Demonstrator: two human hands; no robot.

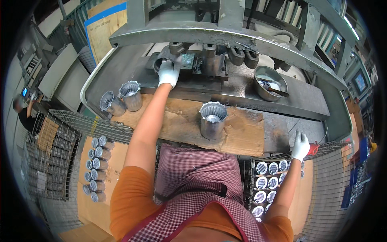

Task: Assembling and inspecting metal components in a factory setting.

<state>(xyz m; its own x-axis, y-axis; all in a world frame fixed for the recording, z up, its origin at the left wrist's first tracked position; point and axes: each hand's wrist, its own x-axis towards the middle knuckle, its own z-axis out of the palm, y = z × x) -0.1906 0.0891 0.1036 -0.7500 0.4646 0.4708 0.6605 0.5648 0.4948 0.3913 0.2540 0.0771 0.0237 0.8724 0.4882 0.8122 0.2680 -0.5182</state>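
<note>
My left hand (168, 74), in a white glove, reaches under the press and grips a cylindrical metal housing (158, 64) that lies tilted with its dark mouth showing. The fingers partly cover it. Behind it is a flat greenish fixture plate (187, 61). My right hand (300, 147), also gloved, is at the table's right front edge beside a red object (313, 148); its fingers look loosely extended, with nothing visible in them. A finned metal housing (213, 121) stands upright on the cardboard (246, 131). Two similar housings (131, 97) stand at the left.
The press frame (225, 38) crosses above the work area. A metal bowl (271, 84) with a dark-handled tool in it stands at the right. Several housings (98, 174) lie at lower left, and more (261, 182) fill a wire basket at lower right. A person (26, 115) is at far left.
</note>
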